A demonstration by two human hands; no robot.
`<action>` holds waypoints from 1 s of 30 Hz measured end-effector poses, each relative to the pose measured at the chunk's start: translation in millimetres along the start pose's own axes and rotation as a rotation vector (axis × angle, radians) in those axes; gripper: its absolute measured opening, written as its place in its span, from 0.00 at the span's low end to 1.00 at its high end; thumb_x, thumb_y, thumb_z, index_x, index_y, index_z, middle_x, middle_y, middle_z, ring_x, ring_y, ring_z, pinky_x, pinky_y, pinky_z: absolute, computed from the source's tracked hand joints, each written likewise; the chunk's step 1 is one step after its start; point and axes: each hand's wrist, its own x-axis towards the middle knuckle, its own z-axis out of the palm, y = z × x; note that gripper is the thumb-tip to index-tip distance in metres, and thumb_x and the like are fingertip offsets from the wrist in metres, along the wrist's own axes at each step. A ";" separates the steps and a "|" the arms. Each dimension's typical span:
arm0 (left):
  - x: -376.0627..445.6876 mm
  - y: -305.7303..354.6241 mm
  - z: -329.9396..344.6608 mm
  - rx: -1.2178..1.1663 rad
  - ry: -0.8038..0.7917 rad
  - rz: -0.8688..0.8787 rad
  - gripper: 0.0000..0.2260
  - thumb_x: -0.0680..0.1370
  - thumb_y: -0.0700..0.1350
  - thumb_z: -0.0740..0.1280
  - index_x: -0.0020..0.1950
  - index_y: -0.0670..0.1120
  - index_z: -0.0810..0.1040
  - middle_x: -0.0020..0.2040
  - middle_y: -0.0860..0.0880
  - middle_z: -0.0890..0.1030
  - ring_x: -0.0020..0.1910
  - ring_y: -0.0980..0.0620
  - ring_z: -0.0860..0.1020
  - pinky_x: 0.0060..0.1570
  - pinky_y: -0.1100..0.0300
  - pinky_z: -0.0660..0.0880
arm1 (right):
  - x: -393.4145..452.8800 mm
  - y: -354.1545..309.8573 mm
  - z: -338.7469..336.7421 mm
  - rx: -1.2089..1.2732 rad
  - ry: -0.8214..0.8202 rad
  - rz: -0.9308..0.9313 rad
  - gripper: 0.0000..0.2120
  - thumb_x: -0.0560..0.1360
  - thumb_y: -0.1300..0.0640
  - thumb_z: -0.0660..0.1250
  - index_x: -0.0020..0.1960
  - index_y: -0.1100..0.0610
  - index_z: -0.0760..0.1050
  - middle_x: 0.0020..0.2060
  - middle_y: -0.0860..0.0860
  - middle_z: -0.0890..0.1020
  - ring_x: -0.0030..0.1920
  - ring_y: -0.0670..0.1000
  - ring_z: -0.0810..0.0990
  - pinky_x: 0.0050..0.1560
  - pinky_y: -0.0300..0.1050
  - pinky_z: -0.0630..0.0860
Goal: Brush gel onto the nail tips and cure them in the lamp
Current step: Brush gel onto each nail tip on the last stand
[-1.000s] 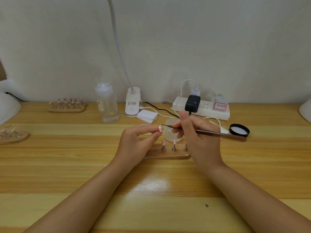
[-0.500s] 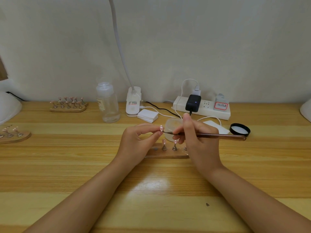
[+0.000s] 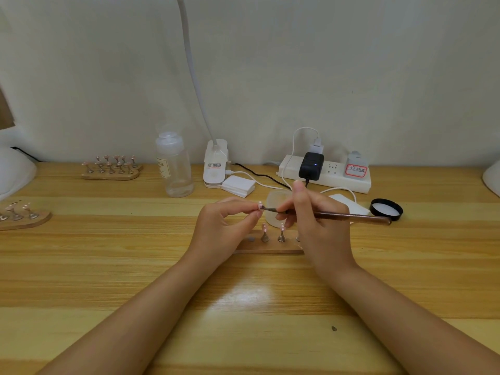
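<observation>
Pink nail tip [image 3: 260,205] under the brush, gel coat in progress.

Left hand [image 3: 226,228] curled, pinching the tip's small stand between thumb and forefinger, raised above the surface [image 3: 108,266]. Right hand [image 3: 315,226] closed around brush [image 3: 338,215] in a pen grip, bristles touching the held tip. Just below: wooden holder [image 3: 267,249] with two tips on stands [image 3: 273,234] and one vacant seat showing; frosted gel jar [image 3: 277,201] behind the hands, black lid [image 3: 386,209] off to the right. Further racks of tips [image 3: 111,166] at rear left and far left, coating state too small to judge. White dome at left edge [image 3: 13,171], probably the curing lamp, holding nothing visible. Judged: brushing stage, curing outstanding.
</observation>
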 end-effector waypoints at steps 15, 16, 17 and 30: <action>0.6 0.2 0.8 0.026 -0.002 -0.007 0.10 0.71 0.35 0.71 0.47 0.49 0.81 0.39 0.57 0.80 0.42 0.64 0.78 0.45 0.74 0.70 | 2.7 3.9 0.2 -0.033 -0.013 -0.038 0.17 0.76 0.53 0.58 0.33 0.54 0.78 0.27 0.48 0.80 0.30 0.41 0.78 0.34 0.34 0.73; 0.5 0.1 0.8 0.026 -0.001 -0.006 0.10 0.71 0.35 0.71 0.47 0.48 0.81 0.39 0.57 0.80 0.42 0.63 0.78 0.45 0.74 0.70 | 2.4 3.7 -0.3 -0.025 -0.007 -0.032 0.18 0.77 0.53 0.58 0.32 0.55 0.78 0.26 0.48 0.80 0.29 0.42 0.78 0.33 0.33 0.73; 0.2 -0.1 0.6 0.029 0.000 -0.003 0.10 0.71 0.35 0.71 0.47 0.48 0.81 0.39 0.57 0.80 0.42 0.63 0.78 0.45 0.74 0.71 | 1.6 3.5 -1.0 -0.014 -0.001 -0.022 0.19 0.77 0.52 0.58 0.32 0.55 0.78 0.26 0.48 0.79 0.28 0.42 0.77 0.33 0.33 0.73; -0.9 1.1 0.1 0.069 0.009 0.012 0.09 0.71 0.36 0.71 0.46 0.49 0.82 0.40 0.55 0.80 0.42 0.60 0.78 0.46 0.73 0.71 | 4.9 5.9 -1.4 -0.141 -0.049 -0.162 0.16 0.77 0.54 0.61 0.35 0.59 0.80 0.29 0.50 0.81 0.31 0.42 0.78 0.34 0.36 0.74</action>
